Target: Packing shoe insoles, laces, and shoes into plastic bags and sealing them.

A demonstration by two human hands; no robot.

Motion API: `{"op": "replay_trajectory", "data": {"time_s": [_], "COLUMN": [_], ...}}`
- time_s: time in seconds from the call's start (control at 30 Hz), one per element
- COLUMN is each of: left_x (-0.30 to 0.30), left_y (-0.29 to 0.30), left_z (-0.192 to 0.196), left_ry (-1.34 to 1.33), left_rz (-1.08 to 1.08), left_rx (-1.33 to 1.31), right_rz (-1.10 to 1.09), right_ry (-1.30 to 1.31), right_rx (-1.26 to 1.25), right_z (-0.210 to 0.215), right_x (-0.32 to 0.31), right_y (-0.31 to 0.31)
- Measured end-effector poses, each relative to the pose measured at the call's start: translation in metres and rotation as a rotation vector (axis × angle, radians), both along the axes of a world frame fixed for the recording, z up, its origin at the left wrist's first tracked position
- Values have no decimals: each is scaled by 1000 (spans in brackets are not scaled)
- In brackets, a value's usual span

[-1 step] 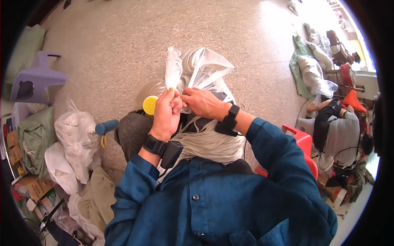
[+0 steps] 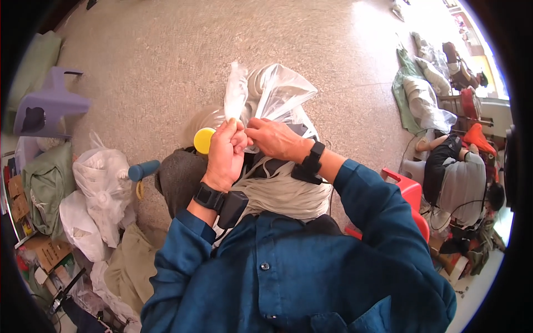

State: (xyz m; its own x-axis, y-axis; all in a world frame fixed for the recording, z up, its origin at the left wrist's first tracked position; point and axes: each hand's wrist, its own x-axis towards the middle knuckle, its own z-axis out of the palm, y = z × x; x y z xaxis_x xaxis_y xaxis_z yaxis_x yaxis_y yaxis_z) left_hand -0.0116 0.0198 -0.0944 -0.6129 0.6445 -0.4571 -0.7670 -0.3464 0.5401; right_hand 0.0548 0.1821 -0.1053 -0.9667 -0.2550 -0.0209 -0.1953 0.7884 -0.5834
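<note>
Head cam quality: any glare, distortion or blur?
Head view: glare washes out the floor at upper right; head view: fisheye distortion bends edges near the picture's rim; head view: highlights streak the clear plastic, left hand and right hand look reasonably sharp.

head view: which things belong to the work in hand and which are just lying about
Likely in use:
clear plastic pinched by left hand
bundled pale strands

Apparently lying about:
purple plastic seat
white bags, left
green fabric
cardboard box
</note>
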Motion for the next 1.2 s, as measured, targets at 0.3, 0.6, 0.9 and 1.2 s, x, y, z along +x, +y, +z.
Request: {"op": "replay_trajectory", "data": {"time_s": [0.3,0.6,0.9,1.2], "left_x": [5,6,-30,-27], "left_y": [-55,-45,68,96], "left_z": [55,81,121,-9], "left_ry": [116,351,824,1066], "left_rz": [52,-136,-391,-635], "left_rx": [-50,-26,80,-361], "right_rz": [-39,-93,-831,-1039], "right_ry": [50,72,188,-132], "right_rx": [40,-114,-193,-691], "right_z": [-19,5,-32,50], "right_x": [-1,26,28,44], "right_y": [80,13,90,124]}}
